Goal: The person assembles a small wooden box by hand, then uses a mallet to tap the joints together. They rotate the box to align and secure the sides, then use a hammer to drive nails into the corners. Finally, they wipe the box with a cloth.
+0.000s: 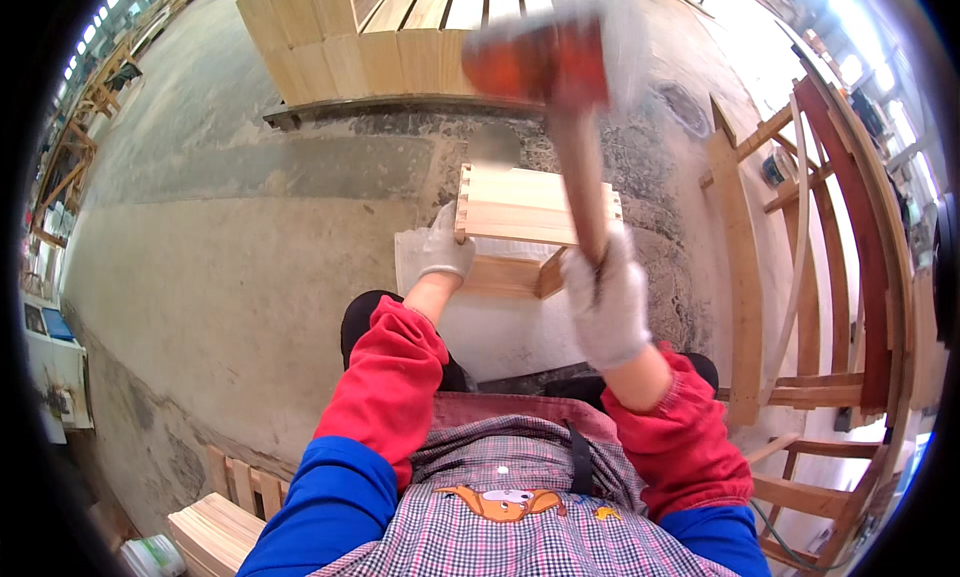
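A mallet [578, 162] with a wooden handle and an orange-red head is raised in front of me, and its head is smeared by motion. My right hand [608, 302], in a white glove, is closed round the lower end of its handle. Below the mallet head stands a pale wooden drawer box [515, 202] with dovetailed corners, partly hidden behind the handle. My left hand [445, 245], also gloved, grips the box's left end, with its fingers partly out of sight. The box rests on a white padded surface [490, 342] between my knees.
Stacked pale wooden boxes [340, 67] stand on a low base across the floor ahead. To the right is a tall wooden rack [745, 277] with leaning boards. Wood pieces [215, 537] and a white tub [152, 557] are at the lower left. A white cabinet [60, 367] stands far left.
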`<act>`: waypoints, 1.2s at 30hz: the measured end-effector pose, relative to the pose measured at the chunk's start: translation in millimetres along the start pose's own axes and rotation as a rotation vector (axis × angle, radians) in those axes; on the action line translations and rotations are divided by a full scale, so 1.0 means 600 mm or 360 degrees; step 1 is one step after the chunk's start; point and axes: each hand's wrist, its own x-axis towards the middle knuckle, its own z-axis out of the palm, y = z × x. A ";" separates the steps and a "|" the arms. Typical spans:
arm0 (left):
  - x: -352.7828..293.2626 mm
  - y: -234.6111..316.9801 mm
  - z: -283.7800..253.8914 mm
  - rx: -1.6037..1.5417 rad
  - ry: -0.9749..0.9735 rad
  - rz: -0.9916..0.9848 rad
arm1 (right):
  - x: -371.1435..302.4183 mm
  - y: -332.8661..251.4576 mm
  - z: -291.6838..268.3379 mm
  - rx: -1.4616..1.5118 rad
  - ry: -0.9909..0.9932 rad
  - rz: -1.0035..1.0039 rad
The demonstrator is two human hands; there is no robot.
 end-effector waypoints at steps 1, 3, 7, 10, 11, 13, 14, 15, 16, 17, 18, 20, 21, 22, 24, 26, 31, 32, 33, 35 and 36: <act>0.001 0.009 -0.002 0.0174 -0.0137 -0.0072 | -0.012 0.036 0.021 -0.0041 0.0002 -0.0003; 0.010 0.046 -0.019 0.0522 -0.0389 -0.0213 | -0.008 0.085 0.019 -0.0869 -0.0667 0.0299; 0.003 0.056 -0.040 0.0357 -0.0386 -0.0463 | 0.044 0.028 -0.044 -0.0680 -0.0449 0.0103; 0.013 0.024 -0.042 0.0284 -0.0325 -0.0396 | 0.043 -0.054 -0.080 -0.0264 -0.0166 0.0025; 0.012 0.030 -0.038 0.0215 -0.0291 -0.0383 | 0.036 -0.070 -0.085 -0.0058 -0.0081 0.0018; 0.015 0.032 -0.030 0.0148 -0.0285 -0.0359 | 0.008 -0.057 -0.067 0.0132 0.0035 -0.0071; 0.018 0.029 -0.027 0.0152 -0.0306 -0.0357 | -0.009 -0.036 -0.048 0.0109 0.0041 -0.0071; 0.017 0.024 -0.020 0.0149 -0.0335 -0.0357 | -0.024 -0.010 -0.028 0.0077 0.0048 -0.0064; 0.022 0.020 -0.016 0.0199 -0.0383 -0.0397 | -0.032 0.027 -0.009 -0.0010 -0.0028 -0.0162; 0.027 0.018 -0.010 0.0244 -0.0430 -0.0437 | -0.041 0.078 0.000 -0.0548 -0.0326 -0.0036; 0.032 0.016 -0.009 0.0301 -0.0475 -0.0474 | -0.033 0.092 0.009 -0.0649 -0.0448 0.0097; 0.030 0.014 -0.006 0.0181 -0.0386 -0.0471 | -0.021 0.112 0.002 -0.0722 -0.0521 0.0225; 0.026 0.007 -0.010 0.0138 -0.0321 -0.0490 | -0.007 0.099 -0.011 -0.0681 -0.0497 0.0194; 0.044 0.005 -0.015 0.0104 -0.0432 -0.0545 | -0.011 0.094 -0.026 -0.0659 -0.0465 0.0203; 0.037 0.016 -0.017 0.0154 -0.0473 -0.0561 | -0.028 0.119 -0.050 -0.0632 -0.0386 0.0251; 0.034 -0.002 -0.017 0.0187 -0.0464 -0.0564 | -0.048 0.143 -0.074 -0.0382 -0.0265 0.0356; 0.029 0.003 -0.013 0.0240 -0.0573 -0.0604 | -0.124 0.238 -0.128 0.0855 0.0113 0.1055; 0.023 0.006 -0.013 0.0269 -0.0608 -0.0610 | -0.132 0.249 -0.134 0.1010 0.0175 0.1180; 0.007 0.000 -0.008 0.0135 -0.0559 -0.0639 | -0.143 0.262 -0.137 0.1171 0.0241 0.1305; -0.038 -0.033 0.009 -0.0130 -0.0452 -0.0697 | -0.155 0.305 -0.141 0.1693 0.0301 0.1538; -0.061 -0.040 0.022 -0.0137 -0.0457 -0.0842 | -0.163 0.341 -0.142 0.2055 0.0307 0.1640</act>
